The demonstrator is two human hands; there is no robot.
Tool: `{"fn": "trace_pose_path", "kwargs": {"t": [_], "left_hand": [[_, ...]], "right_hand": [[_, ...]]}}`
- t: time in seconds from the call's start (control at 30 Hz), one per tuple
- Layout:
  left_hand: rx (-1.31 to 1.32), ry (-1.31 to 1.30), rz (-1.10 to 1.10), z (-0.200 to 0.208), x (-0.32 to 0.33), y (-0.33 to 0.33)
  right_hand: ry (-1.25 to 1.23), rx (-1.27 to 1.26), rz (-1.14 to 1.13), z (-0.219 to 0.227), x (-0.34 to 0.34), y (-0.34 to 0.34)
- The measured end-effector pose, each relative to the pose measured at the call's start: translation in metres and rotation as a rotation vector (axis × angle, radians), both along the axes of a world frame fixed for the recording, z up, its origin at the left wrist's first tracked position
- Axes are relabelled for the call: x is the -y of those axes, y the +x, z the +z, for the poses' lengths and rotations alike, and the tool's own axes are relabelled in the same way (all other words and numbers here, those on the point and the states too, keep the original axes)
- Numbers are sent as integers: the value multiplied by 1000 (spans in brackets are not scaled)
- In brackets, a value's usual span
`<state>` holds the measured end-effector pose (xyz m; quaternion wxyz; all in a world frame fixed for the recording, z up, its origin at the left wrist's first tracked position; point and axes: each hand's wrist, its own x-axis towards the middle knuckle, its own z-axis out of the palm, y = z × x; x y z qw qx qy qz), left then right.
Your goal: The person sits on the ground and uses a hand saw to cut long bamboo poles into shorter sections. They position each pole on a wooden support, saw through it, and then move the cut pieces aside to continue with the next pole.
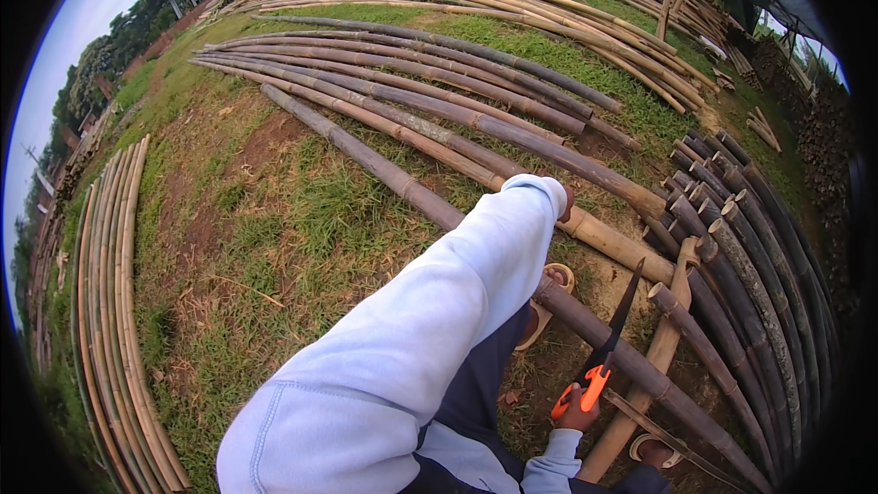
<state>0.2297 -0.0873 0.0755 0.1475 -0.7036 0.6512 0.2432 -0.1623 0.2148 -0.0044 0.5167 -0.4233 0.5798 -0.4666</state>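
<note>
In my right hand (pixel 578 410) is the orange handle of a hand saw (pixel 624 316). Its dark blade points up and away, crossing over a long dark bamboo pole (pixel 681 401); whether the teeth touch the pole I cannot tell. That pole runs diagonally from the far left, beneath my left arm, to the lower right. My left arm, in a pale blue sleeve, reaches across the view. Only a bit of my left hand (pixel 568 203) shows past the cuff, close to a thicker tan bamboo pole (pixel 608 240); its fingers are hidden.
A wooden log (pixel 660 348) lies crosswise under the poles. Stacked dark bamboo (pixel 732 265) fills the right side. More long poles (pixel 412 69) spread ahead, and a light bamboo bundle (pixel 114 311) lies left on grass. My sandalled feet (pixel 554 280) stand beside the dark pole.
</note>
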Motion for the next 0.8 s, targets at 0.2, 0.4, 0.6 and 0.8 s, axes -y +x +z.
{"fn": "trace_pose_path", "kwargs": {"t": [0.2, 0.4, 0.6, 0.8], "left_hand": [[5, -20, -25, 8, -6, -3], [1, -67, -49, -2, -1, 1], [-48, -71, -11, -2, -4, 1], [-6, 3, -26, 9, -5, -5]], "right_hand": [[23, -42, 5, 1, 1, 0], [-13, -42, 22, 0, 0, -2], [65, -39, -29, 7, 1, 4], [22, -15, -31, 6, 1, 5]]}}
